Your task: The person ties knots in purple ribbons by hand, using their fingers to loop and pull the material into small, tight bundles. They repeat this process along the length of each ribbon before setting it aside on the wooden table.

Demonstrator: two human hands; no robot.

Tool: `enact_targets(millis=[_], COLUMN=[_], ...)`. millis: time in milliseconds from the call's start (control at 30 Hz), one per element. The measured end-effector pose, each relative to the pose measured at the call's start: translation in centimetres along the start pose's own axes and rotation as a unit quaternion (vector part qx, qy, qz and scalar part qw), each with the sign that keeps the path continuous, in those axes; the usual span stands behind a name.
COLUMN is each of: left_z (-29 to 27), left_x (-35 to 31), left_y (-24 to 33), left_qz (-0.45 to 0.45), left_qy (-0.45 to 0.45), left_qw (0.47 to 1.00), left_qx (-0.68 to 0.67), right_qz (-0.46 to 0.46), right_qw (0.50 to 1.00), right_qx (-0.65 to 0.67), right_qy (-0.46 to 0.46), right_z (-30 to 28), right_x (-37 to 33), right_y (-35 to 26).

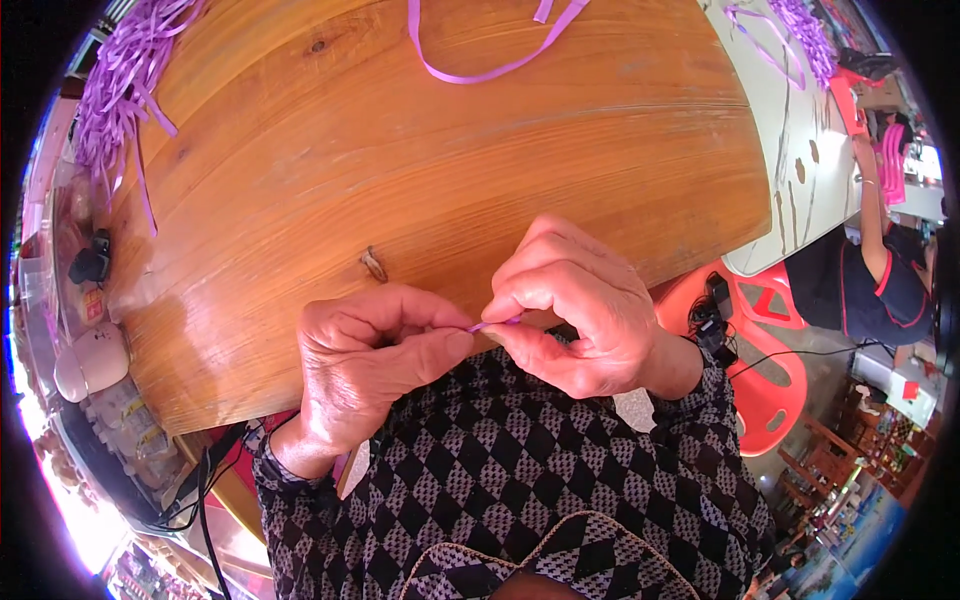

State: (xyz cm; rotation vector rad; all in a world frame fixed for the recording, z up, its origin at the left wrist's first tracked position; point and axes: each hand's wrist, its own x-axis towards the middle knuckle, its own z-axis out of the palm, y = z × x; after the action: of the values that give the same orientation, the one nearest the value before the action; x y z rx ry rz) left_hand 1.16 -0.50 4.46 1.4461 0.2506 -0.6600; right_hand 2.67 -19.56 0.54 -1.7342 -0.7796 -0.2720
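Over the near edge of the wooden table [560,165], my two hands meet fingertip to fingertip. Between them shows a short bit of purple ribbon [478,327]. My left hand [375,355] pinches it between thumb and forefinger. From the other side my right hand [580,315] grips it with thumb and fingers closed; most of the ribbon is hidden in the fingers. A loose purple ribbon loop [480,76] lies at the table's far edge. At the far left a thick bunch of purple ribbon strips [125,95] hangs across the table's corner.
To the right, a white table [800,150] with more purple ribbon adjoins the wood. An orange plastic chair [770,395] with a black cable bundle [712,320] stands beside me. A person in dark clothes [850,280] is behind it. A pale rounded object [95,362] sits at left.
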Motion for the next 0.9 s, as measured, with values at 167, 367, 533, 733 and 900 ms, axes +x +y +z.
enact_targets(millis=[167,367,533,733,900], left_z=[-0.7,-0.4,-0.3,0.0,0.2], left_x=[-0.3,-0.7,-0.7,-1.0,-1.1], left_y=[-0.1,-0.6,-1.4,-1.2,-1.1], left_qz=[0.023,0.044,0.061,0.067,0.094], left_qy=[-0.022,-0.012,0.021,0.020,-0.010], left_qw=[0.998,0.999,0.998,0.997,0.993], left_qx=[0.050,0.023,0.005,0.026,0.065], right_qz=[0.033,0.110,0.153,0.161,0.176], right_qw=[0.997,0.983,0.979,0.968,0.958], right_qx=[0.070,0.144,0.131,0.185,0.214], right_qy=[-0.006,-0.020,-0.019,-0.057,-0.072], right_z=[0.2,-0.2,-0.4,0.0,0.2], right_x=[-0.7,-1.1,-0.4,-0.6,-0.7], right_y=[-0.3,-0.6,-0.9,-1.2,-1.6])
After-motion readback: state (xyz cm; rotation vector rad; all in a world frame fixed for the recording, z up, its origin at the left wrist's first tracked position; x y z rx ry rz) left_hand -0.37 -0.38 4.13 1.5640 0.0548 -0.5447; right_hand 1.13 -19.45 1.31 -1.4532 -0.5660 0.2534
